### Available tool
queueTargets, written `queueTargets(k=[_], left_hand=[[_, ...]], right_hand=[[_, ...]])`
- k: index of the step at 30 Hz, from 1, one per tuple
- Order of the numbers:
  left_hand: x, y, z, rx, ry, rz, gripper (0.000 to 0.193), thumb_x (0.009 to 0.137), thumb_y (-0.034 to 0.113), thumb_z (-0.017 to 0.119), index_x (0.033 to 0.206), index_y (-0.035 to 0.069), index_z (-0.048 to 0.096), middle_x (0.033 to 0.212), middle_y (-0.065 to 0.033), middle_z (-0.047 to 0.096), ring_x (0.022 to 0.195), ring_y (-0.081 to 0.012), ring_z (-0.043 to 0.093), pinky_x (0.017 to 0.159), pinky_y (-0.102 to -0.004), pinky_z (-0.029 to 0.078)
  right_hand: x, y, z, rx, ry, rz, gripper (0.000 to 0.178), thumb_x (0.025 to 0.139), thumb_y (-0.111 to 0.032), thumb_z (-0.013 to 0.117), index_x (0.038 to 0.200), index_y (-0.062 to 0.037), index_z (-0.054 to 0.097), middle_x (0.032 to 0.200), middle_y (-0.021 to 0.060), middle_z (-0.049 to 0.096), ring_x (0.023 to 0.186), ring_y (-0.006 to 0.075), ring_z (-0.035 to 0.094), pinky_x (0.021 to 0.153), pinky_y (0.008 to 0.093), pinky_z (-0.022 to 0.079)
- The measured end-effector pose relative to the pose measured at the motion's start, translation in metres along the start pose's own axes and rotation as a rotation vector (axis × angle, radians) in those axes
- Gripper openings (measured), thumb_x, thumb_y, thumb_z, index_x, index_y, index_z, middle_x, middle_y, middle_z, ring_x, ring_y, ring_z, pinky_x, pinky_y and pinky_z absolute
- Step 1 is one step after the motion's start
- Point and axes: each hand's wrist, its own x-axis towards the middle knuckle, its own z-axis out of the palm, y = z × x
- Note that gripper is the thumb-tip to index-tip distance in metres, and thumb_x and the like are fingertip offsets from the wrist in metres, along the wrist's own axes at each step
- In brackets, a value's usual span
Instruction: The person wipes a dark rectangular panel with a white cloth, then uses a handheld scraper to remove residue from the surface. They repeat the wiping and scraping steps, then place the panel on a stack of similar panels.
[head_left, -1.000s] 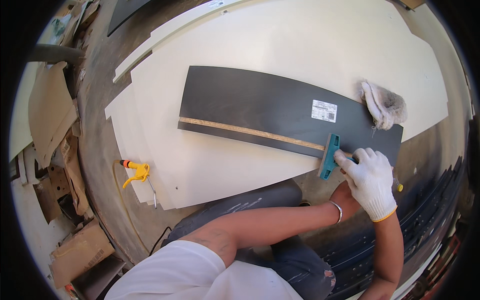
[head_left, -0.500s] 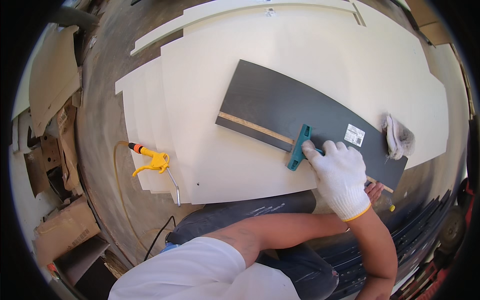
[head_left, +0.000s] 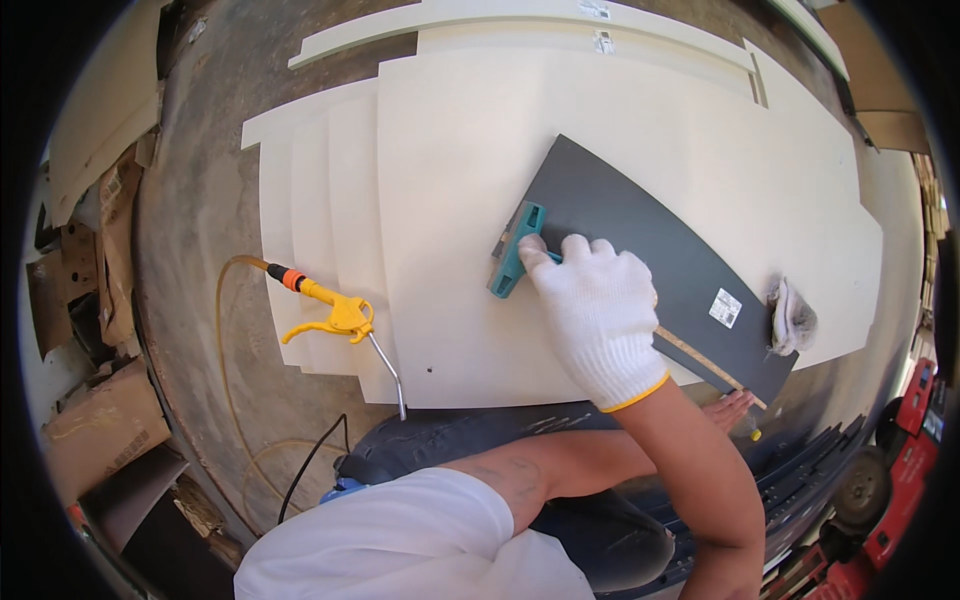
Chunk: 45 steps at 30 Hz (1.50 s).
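Taking your view as a dial, the yellow air gun [head_left: 345, 315] lies near nine o'clock, its hose [head_left: 222, 330] curving out behind it and its nozzle pointing toward five. The overlapping pale panels [head_left: 450, 180] spread up through twelve and round to three, and on them lies the dark panel [head_left: 640, 220], between one and four o'clock, slanting down toward four.

Just off centre, toward one, the teal scraper [head_left: 518, 252] sits across the dark panel's left end, over its lower edge. Your gloved right hand [head_left: 600, 305] has its fingers clenched round the handle, thumb against the head. The step in hand looks like scraping along that edge, where a wood-coloured strip [head_left: 700, 358] shows to the right of your glove. With the blade this near the left end, the next move probably calls for easing the pressure and lifting clear of the pale surface.

At four o'clock your bare left hand [head_left: 728, 410], its arm passing under the right, is at the lower edge, likely to steady it; whether its fingers grip or only press, I cannot tell. The stained cloth [head_left: 790, 318] lies at the right end, near three
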Motion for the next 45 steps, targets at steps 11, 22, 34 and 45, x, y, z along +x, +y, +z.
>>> queueTargets(k=[11,22,34,45], left_hand=[[-0.002,-0.005,-0.019,0.011,-0.071,0.023,0.07,0.108,0.03,0.032,0.169,-0.002,0.02,0.18,-0.0145,0.012,0.167,-0.0288,0.003,0.136,-0.0484,-0.006],[-0.014,-0.011,-0.028,0.037,-0.096,0.032,0.068,0.11,0.028,0.03,0.17,-0.002,0.019,0.181,-0.0126,0.009,0.168,-0.0271,0.003,0.135,-0.0467,-0.008],[0.004,-0.031,-0.055,-0.004,-0.192,0.106,0.063,0.111,0.026,0.031,0.168,-0.002,0.026,0.178,-0.0153,0.022,0.165,-0.0307,0.017,0.136,-0.0465,0.002],[0.01,-0.097,-0.102,-0.395,0.107,-0.213,0.052,0.111,0.034,0.043,0.156,0.01,0.047,0.165,-0.0125,0.046,0.154,-0.0293,0.038,0.129,-0.0454,0.025]], right_hand=[[-0.031,0.015,0.0,-0.068,-0.072,0.138,0.04,0.084,-0.015,0.076,0.124,-0.0212,0.074,0.087,0.007,0.061,0.081,0.0263,0.067,0.067,0.0415,0.054],[-0.014,0.011,-0.011,0.019,-0.056,0.137,0.039,0.087,-0.013,0.07,0.125,-0.0219,0.073,0.084,0.0069,0.061,0.08,0.0277,0.067,0.067,0.0437,0.053],[0.018,-0.005,-0.006,0.235,0.018,0.154,0.039,0.089,-0.015,0.073,0.128,-0.0215,0.072,0.088,0.0083,0.063,0.081,0.0291,0.068,0.069,0.0445,0.054],[-0.047,0.125,0.0,0.137,0.004,0.398,0.036,0.093,-0.018,0.073,0.128,-0.0243,0.075,0.093,0.0094,0.067,0.09,0.0305,0.069,0.076,0.046,0.055]])
